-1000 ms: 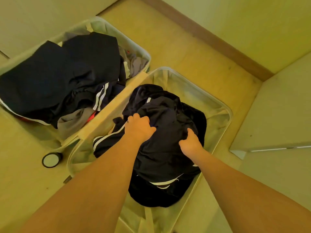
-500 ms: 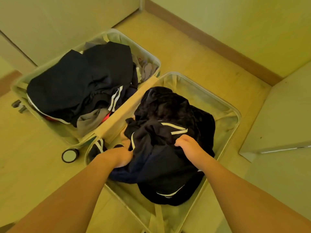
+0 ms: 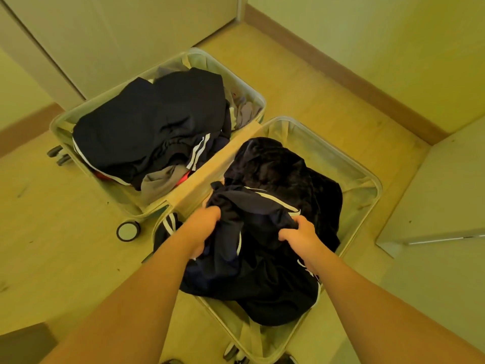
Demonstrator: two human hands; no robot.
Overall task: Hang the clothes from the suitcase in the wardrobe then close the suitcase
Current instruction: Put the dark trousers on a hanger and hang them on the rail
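My left hand (image 3: 203,227) and my right hand (image 3: 299,233) both grip one dark garment (image 3: 252,214) with white stripes, bunched above the near half of the open suitcase (image 3: 367,185) on the floor (image 3: 65,232). More clothes (image 3: 147,130) fill the far half.
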